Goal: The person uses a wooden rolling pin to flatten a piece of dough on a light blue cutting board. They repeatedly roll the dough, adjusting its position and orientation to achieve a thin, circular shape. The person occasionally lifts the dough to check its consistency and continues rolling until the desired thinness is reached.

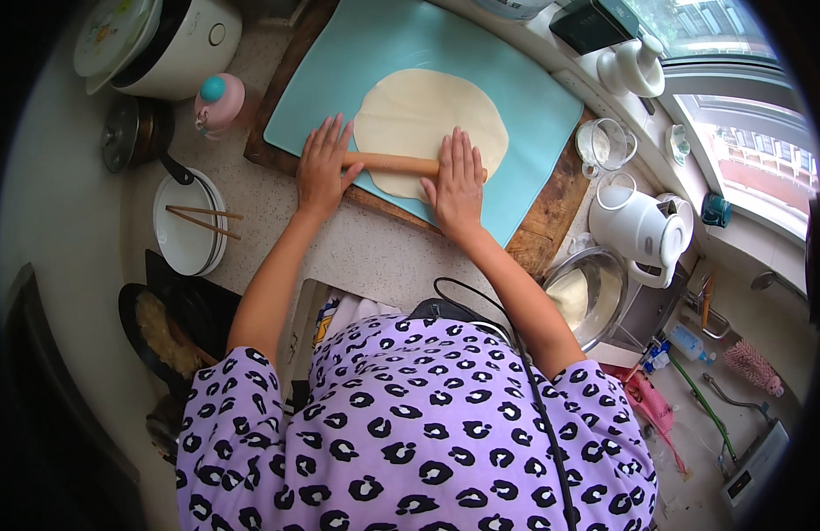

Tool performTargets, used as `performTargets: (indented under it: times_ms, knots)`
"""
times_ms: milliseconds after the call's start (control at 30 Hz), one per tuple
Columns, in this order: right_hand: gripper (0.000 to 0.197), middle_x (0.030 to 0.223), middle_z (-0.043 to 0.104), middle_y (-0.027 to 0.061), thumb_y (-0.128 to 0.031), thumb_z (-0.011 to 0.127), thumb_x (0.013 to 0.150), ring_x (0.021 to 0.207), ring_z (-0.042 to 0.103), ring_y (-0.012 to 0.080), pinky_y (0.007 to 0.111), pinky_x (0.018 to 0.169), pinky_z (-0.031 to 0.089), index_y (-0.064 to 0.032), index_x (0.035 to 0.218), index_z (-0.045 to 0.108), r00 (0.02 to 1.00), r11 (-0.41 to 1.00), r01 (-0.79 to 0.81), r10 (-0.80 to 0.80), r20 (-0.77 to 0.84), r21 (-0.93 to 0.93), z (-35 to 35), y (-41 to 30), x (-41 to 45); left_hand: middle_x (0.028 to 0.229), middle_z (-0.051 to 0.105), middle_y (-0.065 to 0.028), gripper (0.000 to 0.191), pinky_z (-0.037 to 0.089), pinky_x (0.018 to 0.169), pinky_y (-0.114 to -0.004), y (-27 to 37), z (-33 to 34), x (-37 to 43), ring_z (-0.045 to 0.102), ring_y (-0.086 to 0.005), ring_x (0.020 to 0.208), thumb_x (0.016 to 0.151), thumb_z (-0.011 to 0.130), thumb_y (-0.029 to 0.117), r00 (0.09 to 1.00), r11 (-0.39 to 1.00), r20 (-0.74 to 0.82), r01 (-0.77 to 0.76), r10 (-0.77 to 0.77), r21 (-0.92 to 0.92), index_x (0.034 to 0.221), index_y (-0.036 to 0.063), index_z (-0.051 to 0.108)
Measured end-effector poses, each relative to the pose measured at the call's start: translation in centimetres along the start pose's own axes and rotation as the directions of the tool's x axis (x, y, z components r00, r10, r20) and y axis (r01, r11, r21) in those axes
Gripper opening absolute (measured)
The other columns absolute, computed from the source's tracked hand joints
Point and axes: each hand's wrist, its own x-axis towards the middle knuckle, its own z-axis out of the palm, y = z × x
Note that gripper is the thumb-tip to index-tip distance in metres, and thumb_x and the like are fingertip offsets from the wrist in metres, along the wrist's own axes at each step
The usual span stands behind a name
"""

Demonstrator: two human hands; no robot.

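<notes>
A thin round sheet of dough (pixel 436 119) lies on a turquoise silicone mat (pixel 529 99), its near edge close to the mat's near edge. Across the near part of the dough sits a wooden rolling pin (pixel 397 163). My left hand (pixel 322 169) holds the pin's left end under its palm, fingers stretched forward over the mat. Near the other end, my right hand (pixel 458 186) holds the pin down the same way, fingers extended and thumb out to the left. Both palms hide parts of the pin; its right tip shows beyond my right hand.
Under the mat is a wooden board (pixel 549 219). To the left are a pink bottle (pixel 221 103), stacked white plates (pixel 184 232) with chopsticks (pixel 204 216), and a frying pan (pixel 161 332) with food. At right stand a glass measuring cup (pixel 602 146), white kettle (pixel 635 226) and metal bowl (pixel 609 299) with dough.
</notes>
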Motion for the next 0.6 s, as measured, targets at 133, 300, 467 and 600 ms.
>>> performTargets:
  times_ms: [133, 300, 467, 600]
  knots:
    - [0.086, 0.169, 0.023, 0.0191, -0.039, 0.064, 0.095, 0.157, 0.021, 0.0328, 0.047, 0.129, 0.015, 0.0023, 0.160, 0.026, 0.993, 0.996, 0.077, -0.082, 0.088, 0.052, -0.6, 0.0, -2.3, 0.159, 0.046, -0.0107, 0.064, 0.027, 0.125, -0.048, -1.3, -0.2, -3.1, 0.038, -0.0293, 0.150, 0.091, 0.073, 0.029, 0.995, 0.998, 0.082, -0.050, 0.052, -0.031, 0.149, 0.0099, 0.053]
    - [0.082, 0.169, 0.026, 0.0128, -0.040, 0.062, 0.097, 0.157, 0.024, 0.0296, 0.045, 0.129, 0.016, -0.0025, 0.161, 0.028, 0.983, 0.988, 0.155, -0.156, 0.094, 0.020, -1.5, 1.1, 2.4, 0.161, 0.043, -0.0135, 0.071, 0.027, 0.125, -0.047, -1.0, -1.0, -1.5, 0.040, -0.0295, 0.149, 0.092, 0.072, 0.031, 0.997, 0.997, -0.019, 0.072, -0.071, 0.020, 0.154, 0.0072, 0.045]
    - [0.070, 0.166, 0.033, 0.0137, -0.042, 0.051, 0.103, 0.155, 0.028, 0.0279, 0.046, 0.128, 0.018, -0.0051, 0.160, 0.032, 0.989, 0.987, 0.144, -0.146, -0.021, -0.069, 1.8, 2.8, 11.6, 0.164, 0.035, -0.0181, 0.074, 0.023, 0.127, -0.047, -4.3, 0.9, 7.1, 0.038, -0.0303, 0.150, 0.101, 0.058, 0.040, 0.981, 0.983, -0.148, 0.143, -0.126, 0.114, 0.160, 0.0051, 0.029]
    - [0.067, 0.165, 0.035, 0.0153, -0.045, 0.047, 0.104, 0.154, 0.030, 0.0302, 0.046, 0.127, 0.020, -0.0033, 0.156, 0.039, 0.987, 0.982, 0.099, -0.117, -0.106, -0.164, 2.5, 3.4, 15.5, 0.165, 0.035, -0.0175, 0.071, 0.023, 0.126, -0.048, -5.6, 0.5, 10.8, 0.036, -0.0307, 0.151, 0.104, 0.053, 0.040, 0.969, 0.988, -0.225, 0.123, -0.098, 0.097, 0.161, 0.0067, 0.029]
